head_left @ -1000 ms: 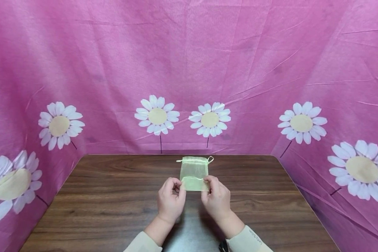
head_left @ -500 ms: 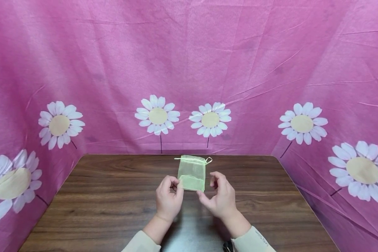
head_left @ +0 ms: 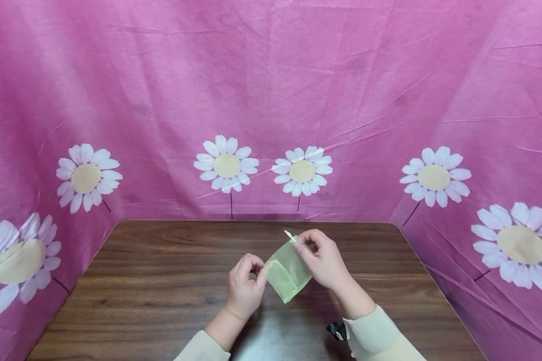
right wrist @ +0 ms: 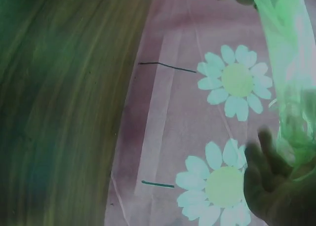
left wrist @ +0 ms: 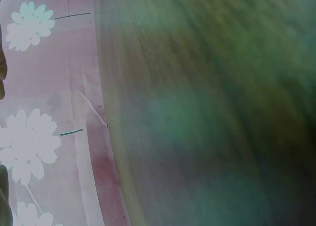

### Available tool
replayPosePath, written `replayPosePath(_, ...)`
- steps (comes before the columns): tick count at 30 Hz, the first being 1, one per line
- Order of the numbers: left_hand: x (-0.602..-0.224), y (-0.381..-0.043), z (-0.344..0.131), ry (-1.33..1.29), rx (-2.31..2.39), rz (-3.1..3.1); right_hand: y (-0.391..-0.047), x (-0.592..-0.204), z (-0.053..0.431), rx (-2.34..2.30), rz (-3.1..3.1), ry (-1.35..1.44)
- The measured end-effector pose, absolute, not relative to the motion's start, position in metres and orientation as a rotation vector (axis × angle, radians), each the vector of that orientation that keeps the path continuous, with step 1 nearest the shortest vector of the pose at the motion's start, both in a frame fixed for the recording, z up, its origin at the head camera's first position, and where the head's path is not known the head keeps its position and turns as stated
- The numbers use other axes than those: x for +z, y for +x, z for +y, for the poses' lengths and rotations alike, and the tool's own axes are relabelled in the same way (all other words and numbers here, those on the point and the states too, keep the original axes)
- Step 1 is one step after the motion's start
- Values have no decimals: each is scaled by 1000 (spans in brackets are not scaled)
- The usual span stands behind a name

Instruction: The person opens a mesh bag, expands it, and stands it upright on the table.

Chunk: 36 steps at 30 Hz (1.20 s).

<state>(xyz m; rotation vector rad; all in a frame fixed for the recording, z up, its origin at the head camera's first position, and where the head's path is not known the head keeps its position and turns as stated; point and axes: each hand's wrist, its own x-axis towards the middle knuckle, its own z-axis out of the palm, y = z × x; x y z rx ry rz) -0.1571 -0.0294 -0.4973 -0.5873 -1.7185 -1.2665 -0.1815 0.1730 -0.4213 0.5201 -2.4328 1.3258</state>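
A small sheer light-green drawstring pouch (head_left: 289, 273) is held up over the table between both hands, tilted in the head view. My left hand (head_left: 245, 286) pinches one edge of it between thumb and forefinger. At its drawstring end, my right hand (head_left: 322, 258) grips the top, thumb in front and fingers partly hidden behind. A pale strip of the pouch's mouth pokes out past the right fingertips. In the right wrist view the pouch (right wrist: 291, 63) hangs along the right side, with the right hand's fingers (right wrist: 266, 171) at its lower end.
A dark wood-grain table (head_left: 140, 281) lies under the hands. Pink cloth (head_left: 271, 75) with printed white daisies surrounds its back and sides. A black object (head_left: 336, 331) shows beside the right sleeve (head_left: 379, 331).
My right hand let go of the pouch's lower right corner, moved up and took hold of its drawstring end. The pouch has turned to a slant; my left hand keeps its pinch.
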Motion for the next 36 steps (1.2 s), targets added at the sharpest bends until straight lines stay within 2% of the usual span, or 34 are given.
replayPosePath(4, -497, -158, -31, -576, -1268, -1727, -180, -422, 175, 1507, -2487, 473)
replayPosePath(9, -497, -156, -31, -516, -1298, -1758, -180, -421, 181, 1590, -2534, 632)
replayPosePath(13, -496, -153, -30, -376, -1404, -1792, -180, -418, 185, 1580, -2543, 719)
replayPosePath(21, -492, -147, -30, -119, -1751, -1896, -180, -415, 189, 1585, -2490, 630)
replayPosePath(29, -490, -139, -29, -256, -2281, -1997, -179, -416, 190, 1559, -2490, 607)
replayPosePath(36, -490, -135, -30, -388, -2406, -2111, -180, -417, 190, 1541, -2508, 592)
